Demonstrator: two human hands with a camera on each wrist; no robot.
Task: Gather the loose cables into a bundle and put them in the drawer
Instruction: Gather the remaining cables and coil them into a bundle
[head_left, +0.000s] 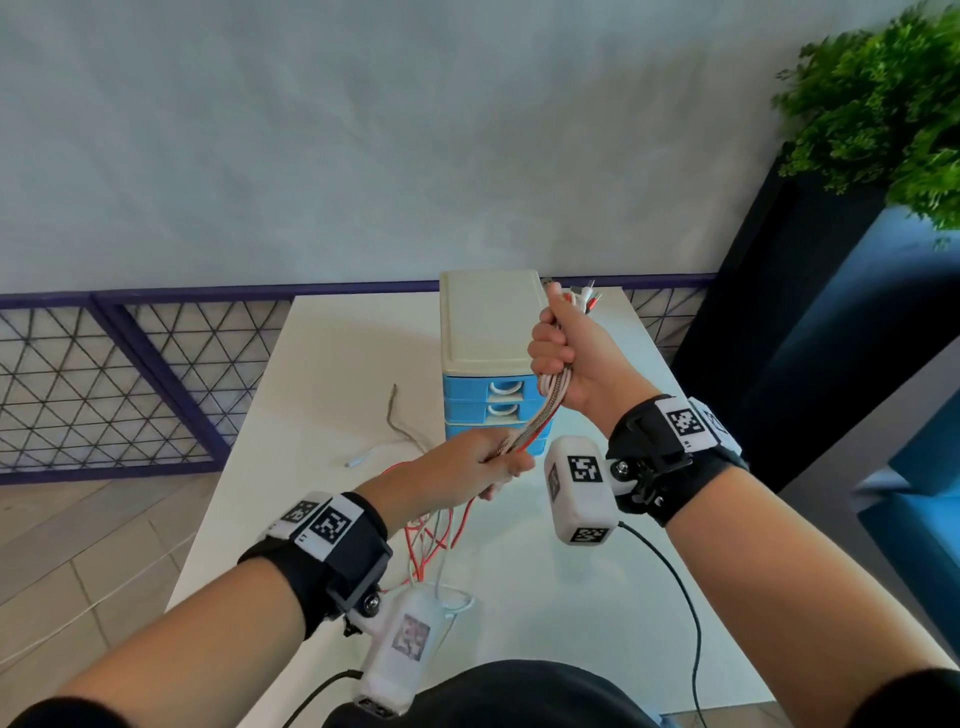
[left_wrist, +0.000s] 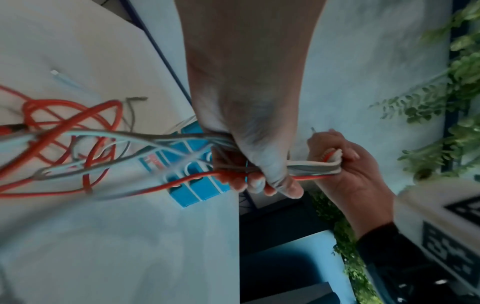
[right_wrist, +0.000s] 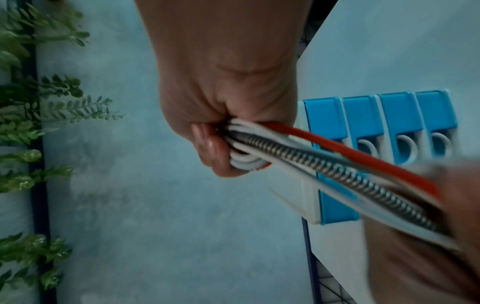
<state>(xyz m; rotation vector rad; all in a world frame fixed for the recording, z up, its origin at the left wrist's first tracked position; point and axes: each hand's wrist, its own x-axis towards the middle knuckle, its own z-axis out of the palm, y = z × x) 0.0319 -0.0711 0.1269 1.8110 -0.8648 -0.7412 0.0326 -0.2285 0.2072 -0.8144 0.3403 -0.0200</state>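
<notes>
A bundle of cables (head_left: 540, 415), red, white and one metal-braided, runs taut between my two hands above the white table (head_left: 337, 364). My right hand (head_left: 553, 348) grips the upper end in a fist, and plug ends stick out above it. Lower down, my left hand (head_left: 506, 462) holds the same cables (left_wrist: 314, 168). Loose red and white tails (head_left: 441, 525) hang from it in tangled loops on the table. Behind the hands stands a cream drawer unit (head_left: 488, 322) with blue drawers (right_wrist: 397, 115), all pushed in. The braided cable (right_wrist: 324, 164) shows in the right wrist view.
A grey cable end (head_left: 395, 415) and a white plug (head_left: 358, 460) lie left of the drawer unit. A green plant (head_left: 883, 104) in a dark planter stands at the right. A purple lattice fence (head_left: 104, 384) runs behind the table's far edge.
</notes>
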